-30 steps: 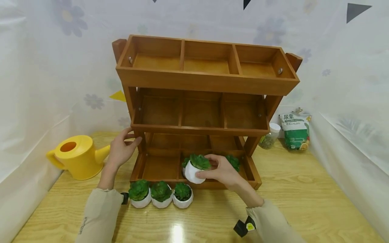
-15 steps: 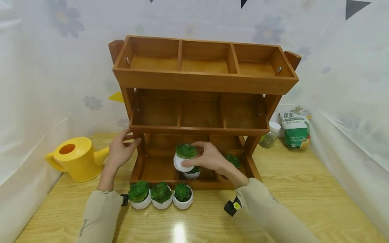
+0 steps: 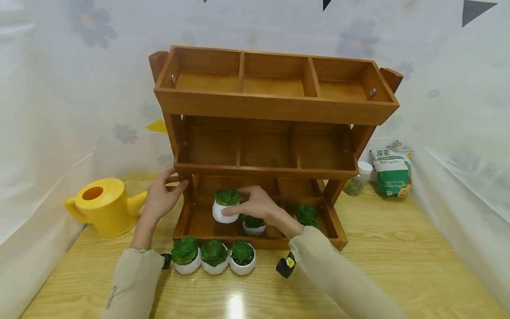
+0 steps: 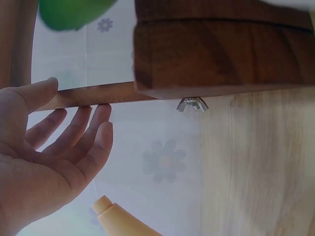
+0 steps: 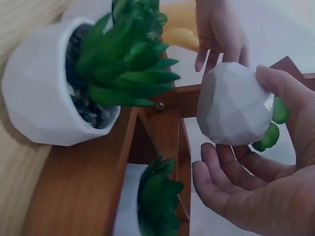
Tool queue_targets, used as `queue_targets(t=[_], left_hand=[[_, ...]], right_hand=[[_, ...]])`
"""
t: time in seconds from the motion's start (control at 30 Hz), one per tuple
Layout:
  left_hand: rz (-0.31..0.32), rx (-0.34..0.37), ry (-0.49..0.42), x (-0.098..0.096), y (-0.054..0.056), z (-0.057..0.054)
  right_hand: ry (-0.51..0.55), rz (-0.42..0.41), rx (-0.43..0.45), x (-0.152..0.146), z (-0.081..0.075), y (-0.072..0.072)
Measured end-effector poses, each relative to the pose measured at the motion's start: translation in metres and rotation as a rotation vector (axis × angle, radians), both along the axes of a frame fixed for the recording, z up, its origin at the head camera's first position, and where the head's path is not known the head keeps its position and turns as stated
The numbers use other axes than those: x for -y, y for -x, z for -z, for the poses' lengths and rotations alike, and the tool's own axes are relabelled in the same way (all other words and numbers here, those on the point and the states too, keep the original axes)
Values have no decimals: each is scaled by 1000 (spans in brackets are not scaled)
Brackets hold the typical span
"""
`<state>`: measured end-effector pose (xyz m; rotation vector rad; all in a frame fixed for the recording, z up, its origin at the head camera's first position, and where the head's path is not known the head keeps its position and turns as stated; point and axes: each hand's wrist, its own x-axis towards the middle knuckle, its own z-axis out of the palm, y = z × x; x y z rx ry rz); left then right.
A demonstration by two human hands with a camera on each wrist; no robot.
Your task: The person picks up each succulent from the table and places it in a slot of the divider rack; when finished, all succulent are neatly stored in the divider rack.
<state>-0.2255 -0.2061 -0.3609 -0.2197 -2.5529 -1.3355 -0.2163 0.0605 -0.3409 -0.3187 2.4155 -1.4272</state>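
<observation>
My right hand (image 3: 256, 204) holds a white faceted pot with a green succulent (image 3: 226, 212) between thumb and fingers, over the left bottom compartment of the brown wooden three-tier shelf (image 3: 275, 108). In the right wrist view the pot's pale underside (image 5: 235, 105) faces the camera. My left hand (image 3: 161, 195) touches the shelf's left post, its fingers spread and relaxed; in the left wrist view its fingertips meet a narrow wooden rail (image 4: 108, 94). One potted succulent (image 3: 253, 225) sits in the middle bottom compartment, another (image 3: 307, 215) in the right one.
Several potted succulents, one being the rightmost (image 3: 242, 257), stand in a row before the shelf's front edge. A yellow watering can (image 3: 105, 208) is at the left. Behind the shelf's right side are a white-lidded jar (image 3: 357, 179) and a green-and-white bag (image 3: 393, 172).
My right hand has carried its potted succulent leftward, from over the middle bottom compartment to over the left one. The left hand has stayed at the post.
</observation>
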Motion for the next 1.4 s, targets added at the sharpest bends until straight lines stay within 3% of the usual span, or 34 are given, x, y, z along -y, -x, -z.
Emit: queue_targets(t=[0.23, 0.43, 0.7, 1.03, 1.4], left_hand=[[-3, -2, -7, -2, 2, -1], [-4, 4, -4, -1, 2, 0], [-15, 9, -9, 0, 3, 1], [3, 19, -13, -2, 2, 1], [-3, 10, 0, -1, 1, -1]], right_hand=[[-62, -65, 47, 20, -6, 16], [-90, -109, 121, 36, 0, 29], [-362, -208, -20, 52, 15, 37], [-437, -269, -45, 60, 19, 44], [-460, -403, -65, 68, 24, 45]])
